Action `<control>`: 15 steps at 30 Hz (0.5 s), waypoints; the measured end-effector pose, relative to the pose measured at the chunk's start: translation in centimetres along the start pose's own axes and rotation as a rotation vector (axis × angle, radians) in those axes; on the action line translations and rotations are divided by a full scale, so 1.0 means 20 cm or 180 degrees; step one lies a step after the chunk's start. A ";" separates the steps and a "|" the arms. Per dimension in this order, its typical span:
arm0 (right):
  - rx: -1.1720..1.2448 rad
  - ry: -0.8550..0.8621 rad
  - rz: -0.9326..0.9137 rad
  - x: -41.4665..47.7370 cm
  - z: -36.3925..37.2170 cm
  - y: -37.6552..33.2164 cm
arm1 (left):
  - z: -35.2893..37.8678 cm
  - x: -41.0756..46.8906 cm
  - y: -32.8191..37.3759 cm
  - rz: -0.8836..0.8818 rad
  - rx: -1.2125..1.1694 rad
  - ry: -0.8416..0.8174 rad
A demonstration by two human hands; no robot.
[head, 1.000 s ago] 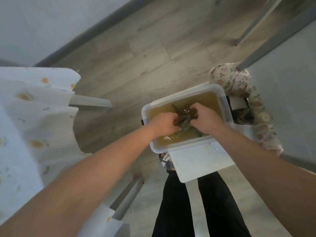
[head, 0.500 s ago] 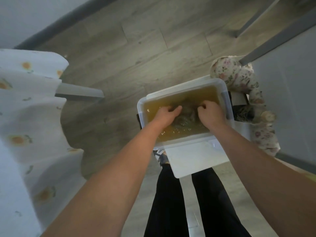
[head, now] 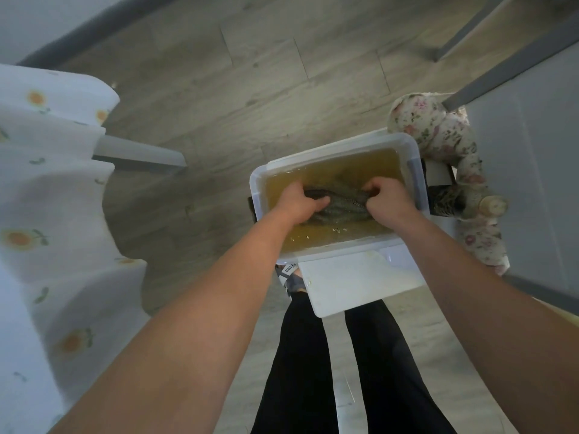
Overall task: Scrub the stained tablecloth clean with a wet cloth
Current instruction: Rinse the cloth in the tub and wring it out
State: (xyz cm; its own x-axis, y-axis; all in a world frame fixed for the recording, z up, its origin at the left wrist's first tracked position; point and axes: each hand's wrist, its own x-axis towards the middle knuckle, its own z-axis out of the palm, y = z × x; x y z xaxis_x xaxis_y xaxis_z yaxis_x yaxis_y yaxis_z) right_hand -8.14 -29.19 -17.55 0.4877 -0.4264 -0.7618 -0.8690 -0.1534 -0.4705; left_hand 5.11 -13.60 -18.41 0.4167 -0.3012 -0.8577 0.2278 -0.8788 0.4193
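Earlier bunched, the dark grey wet cloth [head: 341,202] now stretches between left hand [head: 299,204] and right hand [head: 388,199], fingers clamped on its 2 ends.

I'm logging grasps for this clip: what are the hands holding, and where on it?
Both hold the dark cloth in the tub: the left hand grips its left end, the right hand its right end.

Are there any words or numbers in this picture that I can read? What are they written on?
White tag by the grey shoe: dark print, too small and blurred to read.
Tub, wet cloth, tablecloth: no writing to be seen.
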 end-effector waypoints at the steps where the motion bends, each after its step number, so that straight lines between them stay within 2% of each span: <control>1: 0.0058 0.0018 -0.0048 0.00 0.00 0.00 | 0.00 0.01 -0.01 0.0008 0.0219 0.0006; 4: 0.0202 -0.0317 -0.0273 -0.03 0.01 -0.02 | 0.01 0.03 -0.05 0.0122 0.0921 0.0377; 6: -0.0054 -0.0476 -0.0328 -0.03 0.03 -0.02 | 0.01 0.02 -0.06 0.0079 0.1246 0.0528; 9: -0.0431 -0.0189 -0.0067 -0.01 0.04 -0.01 | 0.03 0.00 -0.03 0.0077 0.1393 0.0587; 12: 0.0172 0.0027 0.0172 0.01 0.02 -0.01 | 0.06 0.00 -0.01 0.0010 0.0772 0.0269; 15: 0.0672 -0.0128 0.0029 0.00 0.02 -0.02 | 0.08 -0.01 -0.01 -0.0331 -0.0109 0.0006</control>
State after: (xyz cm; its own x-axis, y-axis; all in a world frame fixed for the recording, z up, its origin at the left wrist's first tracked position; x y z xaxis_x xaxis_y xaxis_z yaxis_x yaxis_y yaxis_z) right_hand -7.89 -28.77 -17.52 0.4865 -0.3903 -0.7817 -0.8386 0.0424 -0.5431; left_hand 3.54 -13.89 -18.86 0.3908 -0.2084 -0.8966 0.2999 -0.8921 0.3381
